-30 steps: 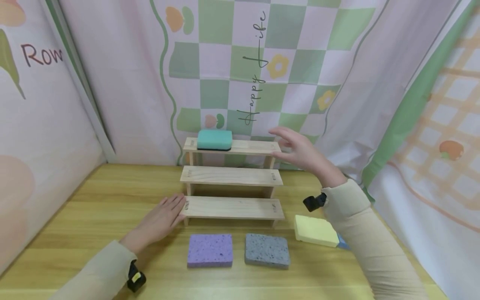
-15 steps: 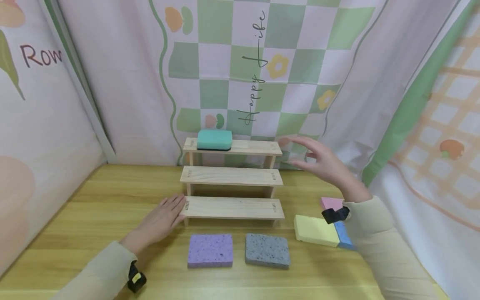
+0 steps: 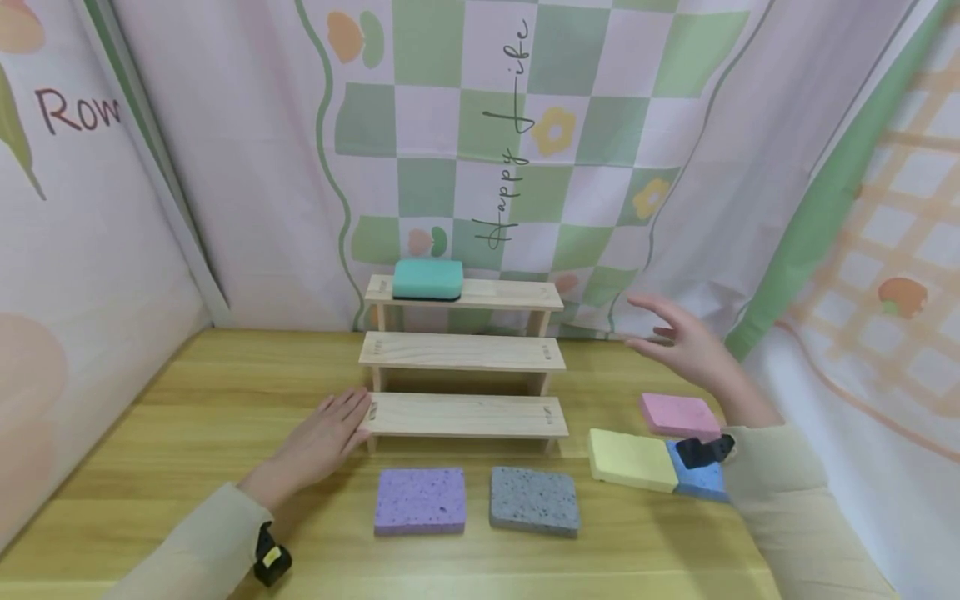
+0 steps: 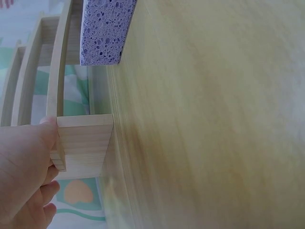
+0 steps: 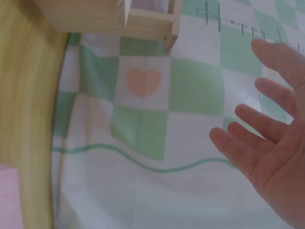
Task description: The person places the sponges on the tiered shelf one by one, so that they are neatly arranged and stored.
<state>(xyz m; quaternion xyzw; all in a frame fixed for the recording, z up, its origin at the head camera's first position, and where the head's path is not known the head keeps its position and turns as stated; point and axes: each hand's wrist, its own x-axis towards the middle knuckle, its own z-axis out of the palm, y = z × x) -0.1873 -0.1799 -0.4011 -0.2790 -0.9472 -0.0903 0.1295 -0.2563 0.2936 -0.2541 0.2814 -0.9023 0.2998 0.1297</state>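
Observation:
A three-step wooden rack [image 3: 461, 414] stands on the table, a turquoise sponge [image 3: 427, 279] with a dark base on the left of its top step. My left hand [image 3: 321, 440] holds the left end of the lowest step; in the left wrist view its thumb [image 4: 46, 130] lies on the step and its fingers bend over the end. To the right of the rack, my right hand [image 3: 693, 350] is in the air, thumb and fingers spread with nothing between them. In front of the rack lie a purple sponge [image 3: 420, 502] and a grey sponge [image 3: 534, 502].
At the right lie a yellow sponge [image 3: 632, 461], a blue sponge [image 3: 699, 473] against its right end, and a pink sponge [image 3: 678, 414] behind them. My right forearm reaches over the table's right side. Printed curtains [image 3: 247, 150] hang behind and at both sides.
My right hand has drawn away from the top step to the right and somewhat down, uncovering the pink and blue sponges. My left hand and the turquoise sponge have stayed in place.

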